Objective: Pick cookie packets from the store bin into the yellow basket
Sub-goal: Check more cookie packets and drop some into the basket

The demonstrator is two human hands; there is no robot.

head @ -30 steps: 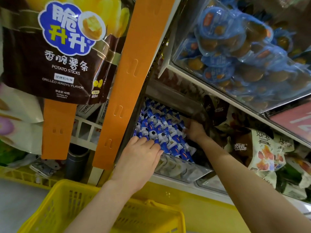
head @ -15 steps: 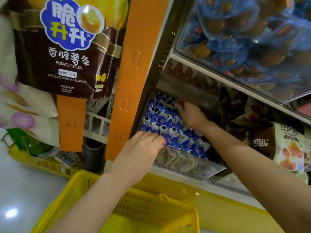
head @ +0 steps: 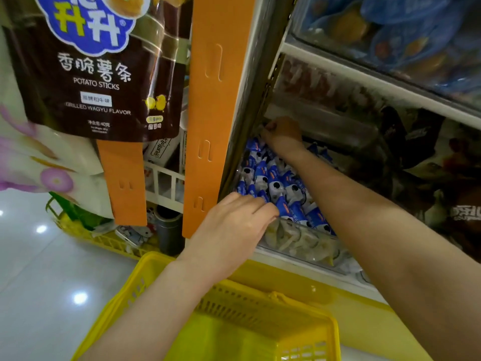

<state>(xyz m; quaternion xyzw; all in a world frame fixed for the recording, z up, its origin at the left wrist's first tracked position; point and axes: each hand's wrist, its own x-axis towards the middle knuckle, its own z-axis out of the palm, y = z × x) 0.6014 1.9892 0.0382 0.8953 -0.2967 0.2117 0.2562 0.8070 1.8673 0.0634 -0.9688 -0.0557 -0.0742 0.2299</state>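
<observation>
The yellow basket below my arms is cut off at the bottom edge. Above it, the clear store bin holds blue-and-white cookie packets, partly covered by my right forearm. My left hand sits at the bin's front edge, fingers bent onto the nearest packets, tips hidden. My right hand curls in the dim back corner. Whether either grips a packet, I cannot tell.

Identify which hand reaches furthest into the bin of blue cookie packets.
The right hand: it is at the back of the bin, while the left hand lies on the cookie packets beside the front wall.
</observation>
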